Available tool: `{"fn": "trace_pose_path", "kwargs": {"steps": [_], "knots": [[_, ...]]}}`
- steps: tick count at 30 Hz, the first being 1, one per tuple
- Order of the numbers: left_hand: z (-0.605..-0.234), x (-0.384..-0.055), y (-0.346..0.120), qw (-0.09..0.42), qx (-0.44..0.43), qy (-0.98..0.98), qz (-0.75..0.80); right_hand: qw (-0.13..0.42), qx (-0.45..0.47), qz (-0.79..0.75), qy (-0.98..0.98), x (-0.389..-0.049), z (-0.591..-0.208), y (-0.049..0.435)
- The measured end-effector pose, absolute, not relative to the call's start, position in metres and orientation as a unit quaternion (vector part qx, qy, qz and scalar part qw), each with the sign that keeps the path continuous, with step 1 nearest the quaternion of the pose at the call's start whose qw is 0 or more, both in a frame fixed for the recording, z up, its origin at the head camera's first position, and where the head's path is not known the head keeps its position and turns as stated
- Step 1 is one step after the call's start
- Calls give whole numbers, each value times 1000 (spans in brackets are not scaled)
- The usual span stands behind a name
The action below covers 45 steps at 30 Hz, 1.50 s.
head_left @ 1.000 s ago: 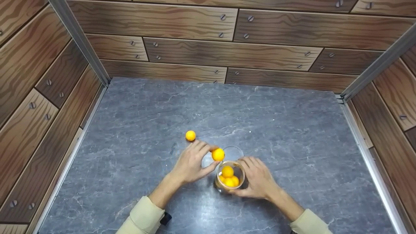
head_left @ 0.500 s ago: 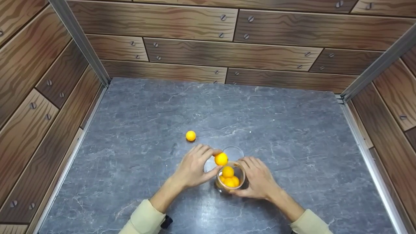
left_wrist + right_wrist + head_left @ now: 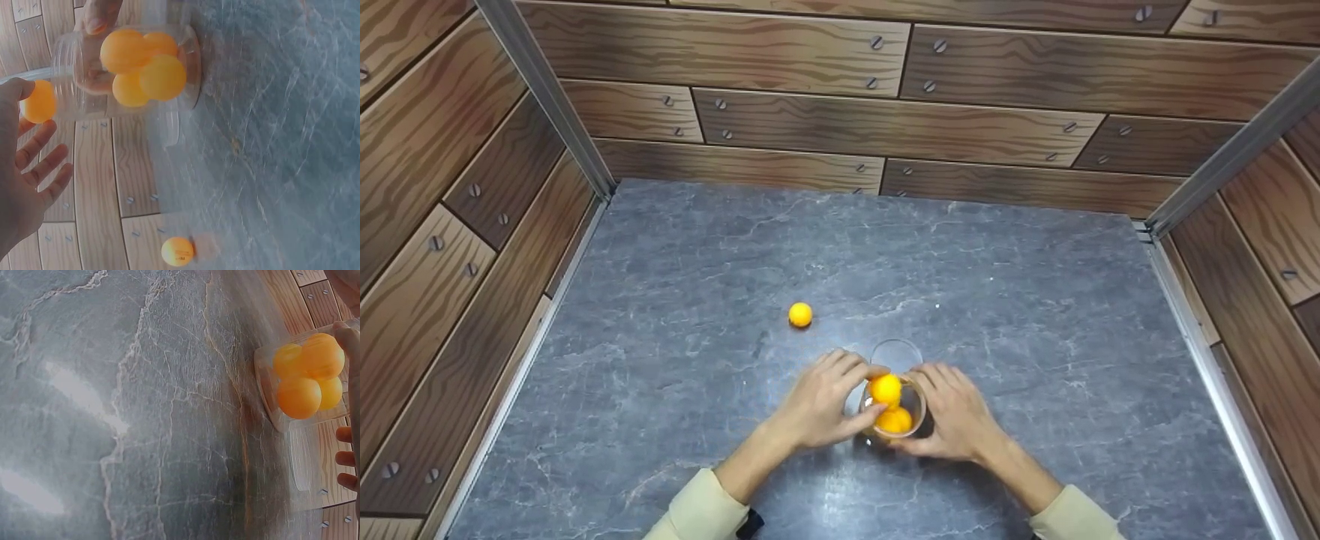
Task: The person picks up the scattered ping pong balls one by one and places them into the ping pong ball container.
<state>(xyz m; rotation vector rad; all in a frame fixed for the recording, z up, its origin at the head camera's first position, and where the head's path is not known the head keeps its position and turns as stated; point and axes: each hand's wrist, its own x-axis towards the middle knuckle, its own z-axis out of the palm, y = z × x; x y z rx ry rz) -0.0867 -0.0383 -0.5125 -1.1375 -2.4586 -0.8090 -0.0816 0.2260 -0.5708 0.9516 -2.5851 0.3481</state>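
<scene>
My left hand [image 3: 821, 405] pinches an orange ping-pong ball [image 3: 885, 389] between thumb and fingertip. In the left wrist view this ball [image 3: 38, 102] is right at the mouth of a clear plastic jar [image 3: 67, 107], while the other fingers are spread. Several orange ping-pong balls [image 3: 163, 77] lie heaped at the bottom of the jar, which stands upright. My right hand [image 3: 958, 414] grips the jar from the right, thumb on the near side and fingers on the far side. Another ping-pong ball [image 3: 800, 315] rests on the table beyond my left hand.
A clear round lid [image 3: 301, 461] lies on the grey marbled table [image 3: 697, 300] just behind the jar. Wood-plank-patterned walls [image 3: 810, 120] with metal corner posts enclose the table at the back, left and right.
My left hand has moved right and toward me, bringing its ping-pong ball from beside the jar to over its mouth. The right hand and the jar have stayed in place.
</scene>
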Motion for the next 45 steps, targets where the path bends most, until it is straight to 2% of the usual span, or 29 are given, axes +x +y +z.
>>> {"fn": "trace_pose_path", "kwargs": {"steps": [16, 45], "knots": [[-522, -89, -26, 154, -404, -861, -268, 203, 342, 129, -908, -83, -571, 225], [-523, -91, -19, 148, -417, -856, -268, 194, 340, 117, -913, -80, -571, 224]]}}
